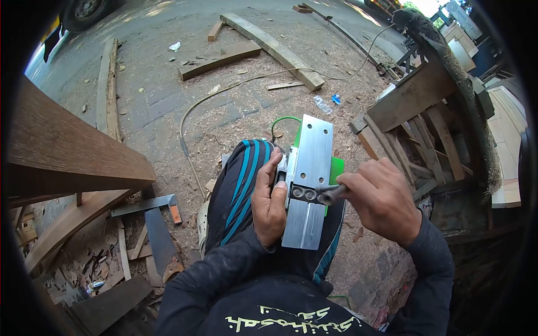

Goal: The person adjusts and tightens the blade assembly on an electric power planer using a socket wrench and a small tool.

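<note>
The person is steadying an upturned electric planer (311, 162) on the lap (241, 190), metal sole facing up. The left hand (269, 204) is clasping its side, fingers curled over the edge just left of the drum bolts (302, 194). The right hand (381, 201) is gripping a socket wrench (332, 194), its tip meeting the bolts just beyond those fingers. A bolt is apparently being turned; the next move is calling for a squarely seated wrench and a firm brace. The planer's long axis is running away from the body, its far end leaning slightly right.
</note>
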`<action>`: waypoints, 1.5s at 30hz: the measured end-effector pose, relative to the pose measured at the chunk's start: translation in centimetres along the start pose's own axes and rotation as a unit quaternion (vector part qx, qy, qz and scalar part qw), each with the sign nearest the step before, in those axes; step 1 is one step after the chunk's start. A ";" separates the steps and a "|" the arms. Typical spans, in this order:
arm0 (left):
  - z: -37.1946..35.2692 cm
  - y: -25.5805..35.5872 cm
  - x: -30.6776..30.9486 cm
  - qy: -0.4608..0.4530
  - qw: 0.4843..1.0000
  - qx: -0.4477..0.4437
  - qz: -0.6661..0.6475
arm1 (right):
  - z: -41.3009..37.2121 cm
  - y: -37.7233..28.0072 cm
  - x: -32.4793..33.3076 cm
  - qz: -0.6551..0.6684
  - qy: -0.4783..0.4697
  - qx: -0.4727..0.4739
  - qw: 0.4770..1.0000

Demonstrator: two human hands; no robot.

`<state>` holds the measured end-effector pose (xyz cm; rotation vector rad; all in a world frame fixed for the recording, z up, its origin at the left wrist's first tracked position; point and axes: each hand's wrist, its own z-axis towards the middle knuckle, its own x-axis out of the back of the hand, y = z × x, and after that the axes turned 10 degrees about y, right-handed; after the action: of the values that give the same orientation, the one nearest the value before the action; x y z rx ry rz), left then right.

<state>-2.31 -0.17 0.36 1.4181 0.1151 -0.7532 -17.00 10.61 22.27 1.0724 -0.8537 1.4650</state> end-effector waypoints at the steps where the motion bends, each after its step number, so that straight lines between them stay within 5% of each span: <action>1: -0.3 0.1 0.1 -0.003 1.000 0.003 0.000 | 0.2 0.2 0.4 0.000 -0.007 0.004 1.000; 3: -0.4 -0.1 0.0 -0.004 1.000 -0.005 0.007 | 0.0 0.9 1.2 -0.003 0.039 0.049 0.998; 5: -0.1 1.0 -0.6 -0.002 0.998 0.054 -0.035 | -0.5 1.8 1.4 -0.003 0.009 0.040 0.999; 17: 0.0 0.3 -0.2 -0.003 1.000 0.025 -0.002 | -0.8 4.0 -0.5 0.050 -0.085 0.067 0.993; 26: 0.0 0.2 -0.3 -0.003 1.000 0.020 0.005 | 1.0 4.9 -0.7 -0.057 -0.039 0.212 0.975; 45: -0.2 0.4 0.0 -0.008 1.000 0.010 -0.004 | -0.6 3.5 -1.7 0.026 -0.019 0.092 0.995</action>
<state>-2.06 -0.02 0.66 1.4307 0.1008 -0.7749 -20.49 10.07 20.65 1.2262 -0.7907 1.5945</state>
